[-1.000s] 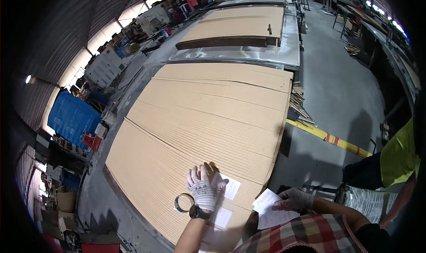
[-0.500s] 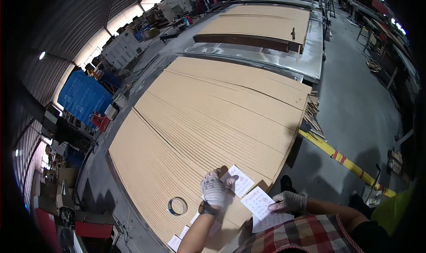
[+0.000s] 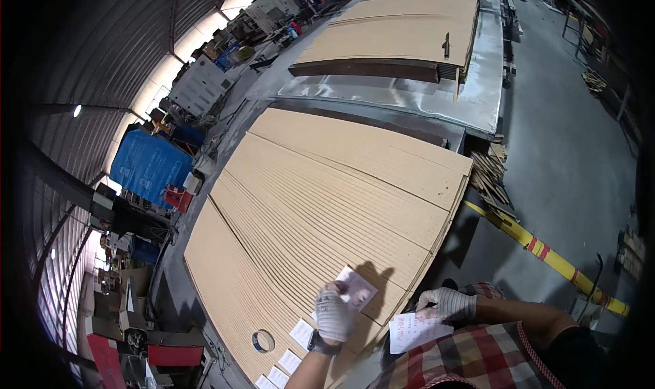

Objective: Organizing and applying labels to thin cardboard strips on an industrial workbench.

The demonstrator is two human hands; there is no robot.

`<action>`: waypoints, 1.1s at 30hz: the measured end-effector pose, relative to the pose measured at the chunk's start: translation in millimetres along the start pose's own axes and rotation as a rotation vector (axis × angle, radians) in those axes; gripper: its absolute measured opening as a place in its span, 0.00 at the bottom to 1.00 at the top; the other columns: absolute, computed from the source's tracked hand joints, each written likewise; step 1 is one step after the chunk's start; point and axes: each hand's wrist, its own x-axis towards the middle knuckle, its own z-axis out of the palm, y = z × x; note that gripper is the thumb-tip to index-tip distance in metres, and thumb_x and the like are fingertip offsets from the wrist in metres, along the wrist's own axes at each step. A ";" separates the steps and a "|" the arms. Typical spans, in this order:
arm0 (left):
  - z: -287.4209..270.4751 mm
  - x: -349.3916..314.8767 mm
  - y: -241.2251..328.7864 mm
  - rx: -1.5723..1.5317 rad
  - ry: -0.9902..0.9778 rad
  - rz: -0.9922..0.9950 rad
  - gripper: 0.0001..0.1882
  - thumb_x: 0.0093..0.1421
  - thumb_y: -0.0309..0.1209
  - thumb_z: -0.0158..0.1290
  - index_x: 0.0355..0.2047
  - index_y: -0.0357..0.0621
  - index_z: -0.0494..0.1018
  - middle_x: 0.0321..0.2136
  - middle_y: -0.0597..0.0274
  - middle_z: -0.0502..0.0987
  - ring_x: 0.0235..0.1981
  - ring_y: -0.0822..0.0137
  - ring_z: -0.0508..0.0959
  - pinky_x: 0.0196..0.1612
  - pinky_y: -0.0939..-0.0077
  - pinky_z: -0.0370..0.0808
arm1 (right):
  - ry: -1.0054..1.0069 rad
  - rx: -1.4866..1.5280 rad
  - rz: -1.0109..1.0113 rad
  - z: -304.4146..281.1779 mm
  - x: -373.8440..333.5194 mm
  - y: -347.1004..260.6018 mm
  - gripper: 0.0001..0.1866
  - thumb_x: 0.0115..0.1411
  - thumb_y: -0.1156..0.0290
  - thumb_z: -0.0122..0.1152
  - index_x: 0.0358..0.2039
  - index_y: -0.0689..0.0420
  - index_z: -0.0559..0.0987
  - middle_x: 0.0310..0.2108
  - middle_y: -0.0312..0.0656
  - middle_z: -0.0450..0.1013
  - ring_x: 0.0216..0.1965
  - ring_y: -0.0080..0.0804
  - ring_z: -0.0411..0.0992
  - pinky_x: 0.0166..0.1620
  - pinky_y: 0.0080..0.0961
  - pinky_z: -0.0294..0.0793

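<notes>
**A:** Start at the left. What lies there?

**B:** A roll of tape (image 3: 263,340) flat on the stacked tan sheets (image 3: 327,205), near the stack's near-left corner. Just to its right a row of small white labels (image 3: 301,333) runs along the near edge, stuck flat.

**A:** And the left hand?

**B:** The gloved left hand (image 3: 334,314) sits just right of those labels, on top of the stack. Its fingers are curled together over the near-left end of a white slip (image 3: 357,290), which it touches or pinches; I can't tell whether the thumb is under the paper. The slip extends up and to the right from the hand, its long axis slanting the same way, lying on or just above the sheet.

**A:** So which hand is nearer that slip?

**B:** The left one, clearly; it is on it. The tape is left of that hand and a little lower, apart from it.

**A:** The right hand?

**B:** The gloved right hand (image 3: 447,303) is off the stack's near-right edge, close to the body. Its fingers are folded down onto a larger white sheet of paper (image 3: 413,331), gripping its upper edge. The two papers stay apart, the stack's corner between them.
</notes>
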 end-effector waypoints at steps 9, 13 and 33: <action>32.6 -14.1 86.9 -0.603 -0.427 -0.297 0.16 0.60 0.35 0.55 0.39 0.32 0.73 0.25 0.59 0.77 0.26 0.77 0.71 0.30 0.79 0.71 | 0.109 0.466 -0.115 -34.9 -21.1 -22.4 0.25 0.60 0.60 0.60 0.51 0.64 0.72 0.44 0.42 0.73 0.46 0.26 0.69 0.51 0.23 0.68; 33.2 29.0 66.2 -0.383 -0.091 -0.001 0.14 0.60 0.39 0.56 0.28 0.38 0.76 0.18 0.57 0.76 0.21 0.70 0.74 0.26 0.79 0.71 | -0.078 0.313 0.041 -52.3 -24.6 -28.3 0.26 0.59 0.62 0.61 0.53 0.64 0.71 0.48 0.43 0.72 0.50 0.27 0.68 0.54 0.23 0.65; 68.0 78.3 116.4 -0.332 -0.003 0.420 0.21 0.58 0.38 0.58 0.48 0.39 0.73 0.31 0.57 0.78 0.32 0.70 0.76 0.36 0.77 0.74 | 0.410 0.207 0.035 -102.5 -23.2 -38.6 0.18 0.60 0.63 0.60 0.43 0.66 0.77 0.33 0.39 0.77 0.36 0.19 0.71 0.41 0.21 0.71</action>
